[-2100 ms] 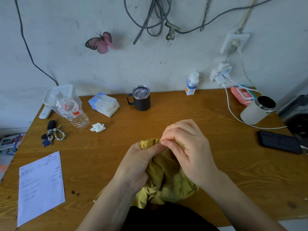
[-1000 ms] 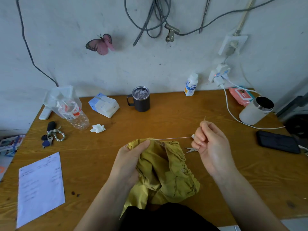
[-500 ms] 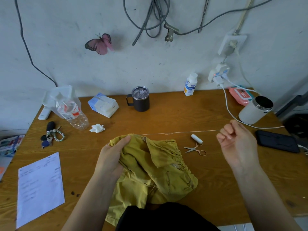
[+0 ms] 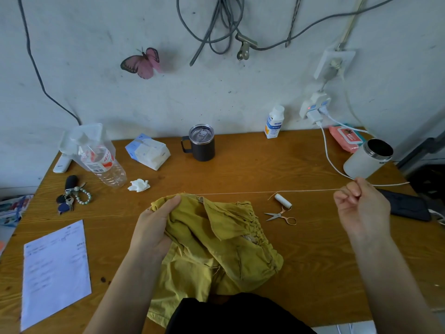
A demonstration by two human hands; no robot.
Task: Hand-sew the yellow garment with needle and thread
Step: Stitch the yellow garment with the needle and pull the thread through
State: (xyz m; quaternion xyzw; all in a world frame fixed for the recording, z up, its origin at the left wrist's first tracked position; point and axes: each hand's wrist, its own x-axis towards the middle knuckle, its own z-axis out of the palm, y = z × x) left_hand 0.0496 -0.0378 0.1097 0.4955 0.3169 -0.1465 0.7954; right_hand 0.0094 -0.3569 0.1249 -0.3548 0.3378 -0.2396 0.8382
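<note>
I saw the left hand [image 4: 154,227] pinching the yellow garment [image 4: 216,239] on the wooden tabletop [image 4: 240,172] — the right hand [image 4: 361,208] had its fingers [image 4: 346,191] pressed together on the taut thread [image 4: 265,192]. Scissors [image 4: 280,215] and a spool [image 4: 283,200] lay between the hands, under a scuffed white wall [image 4: 216,92].

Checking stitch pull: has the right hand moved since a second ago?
Yes. The right hand has swung out to the right, from near the cloth to in front of the white tumbler, drawing the thread taut.
</note>
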